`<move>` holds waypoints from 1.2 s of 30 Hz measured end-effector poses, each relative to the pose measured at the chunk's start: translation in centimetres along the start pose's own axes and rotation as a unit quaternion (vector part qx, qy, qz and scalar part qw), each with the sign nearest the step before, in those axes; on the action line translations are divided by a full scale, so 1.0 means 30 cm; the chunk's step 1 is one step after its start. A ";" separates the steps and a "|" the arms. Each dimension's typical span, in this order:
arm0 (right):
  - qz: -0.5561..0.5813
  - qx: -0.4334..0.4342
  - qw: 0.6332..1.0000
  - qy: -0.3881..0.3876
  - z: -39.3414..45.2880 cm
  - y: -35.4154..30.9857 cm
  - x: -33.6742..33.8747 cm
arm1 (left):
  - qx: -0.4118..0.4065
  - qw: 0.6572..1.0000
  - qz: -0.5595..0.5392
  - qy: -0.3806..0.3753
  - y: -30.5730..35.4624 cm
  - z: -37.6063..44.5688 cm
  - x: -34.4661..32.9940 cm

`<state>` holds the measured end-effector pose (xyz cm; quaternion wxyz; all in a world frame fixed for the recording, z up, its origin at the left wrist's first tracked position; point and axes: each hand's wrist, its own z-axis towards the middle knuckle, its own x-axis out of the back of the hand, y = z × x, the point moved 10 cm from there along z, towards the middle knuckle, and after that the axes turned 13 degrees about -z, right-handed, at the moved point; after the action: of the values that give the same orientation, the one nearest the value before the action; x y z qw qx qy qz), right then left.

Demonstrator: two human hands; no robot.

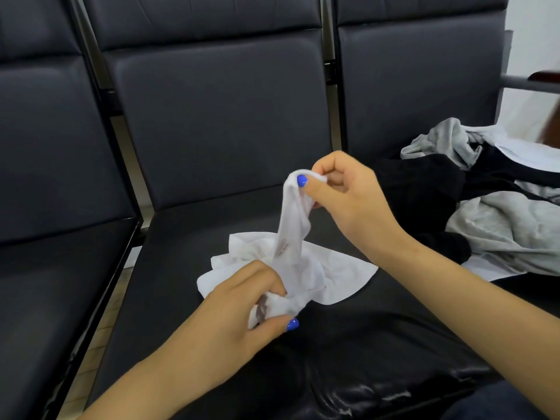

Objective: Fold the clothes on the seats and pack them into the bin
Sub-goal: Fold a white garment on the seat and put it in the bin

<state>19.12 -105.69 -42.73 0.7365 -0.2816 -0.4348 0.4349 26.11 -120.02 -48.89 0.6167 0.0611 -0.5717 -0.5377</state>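
A small white garment with faint reddish marks is stretched between my two hands above the middle black seat. My right hand pinches its upper end between thumb and fingers. My left hand grips its lower end, fingers curled round the bunched cloth. More of the white cloth lies crumpled on the seat cushion beneath. No bin is in view.
A pile of grey, black and white clothes covers the right seat. The left seat is bare, with a gap showing floor between the seats. A dark armrest bar sticks out at the far right.
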 end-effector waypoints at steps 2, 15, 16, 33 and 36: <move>0.028 0.009 0.999 0.020 -0.002 -0.019 0.019 | -0.019 0.999 -0.015 0.023 0.031 0.003 0.020; 0.024 -0.003 0.999 0.047 0.003 0.016 0.046 | -0.039 0.994 0.025 0.102 0.041 -0.023 0.103; 0.024 -0.007 0.998 0.051 0.003 0.023 0.054 | -0.040 0.992 0.035 0.112 0.036 -0.025 0.111; -0.045 -0.008 0.999 -0.025 0.006 0.093 0.023 | 0.078 0.959 -0.106 0.253 -0.083 -0.062 0.224; -0.067 -0.051 0.993 -0.084 0.002 0.216 -0.058 | 0.116 0.936 -0.163 0.288 -0.187 -0.068 0.228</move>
<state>16.08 -104.22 -48.52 0.7093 -0.2516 -0.5348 0.3842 22.78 -128.47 -49.07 0.6473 0.3772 -0.4098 -0.5203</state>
